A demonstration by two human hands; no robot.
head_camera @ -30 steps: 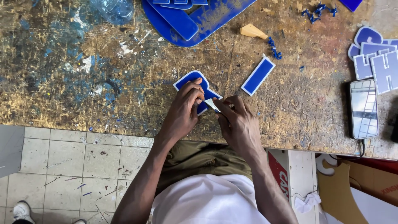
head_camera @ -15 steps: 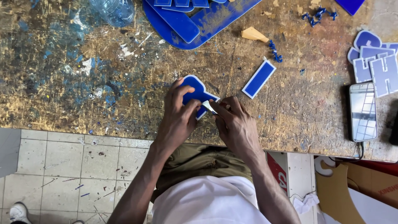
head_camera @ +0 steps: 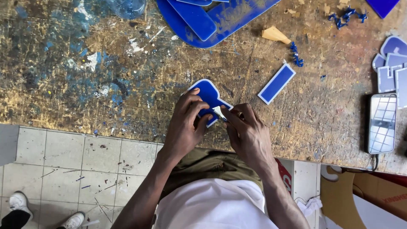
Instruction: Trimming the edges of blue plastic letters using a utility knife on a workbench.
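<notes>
A blue cut-out shape with a white edge (head_camera: 208,94) lies on the scratched, paint-stained workbench (head_camera: 85,80) near its front edge. My left hand (head_camera: 186,127) presses down on the shape's near part and grips it. My right hand (head_camera: 246,131) pinches a small pale blade or scraper (head_camera: 219,112) against the shape's right edge. Both hands touch the shape; its near half is hidden under my fingers.
A blue rectangular strip with white edge (head_camera: 277,83) lies to the right. A large blue panel (head_camera: 212,19) sits at the back. Several pale blue cut-outs (head_camera: 392,63) and a phone (head_camera: 382,123) lie at far right. Blue shavings (head_camera: 296,55) are scattered. Someone's shoes (head_camera: 19,201) stand on the tiled floor.
The blue shape has shifted slightly away from me and turned a little under my hands. My left fingers have moved further onto it.
</notes>
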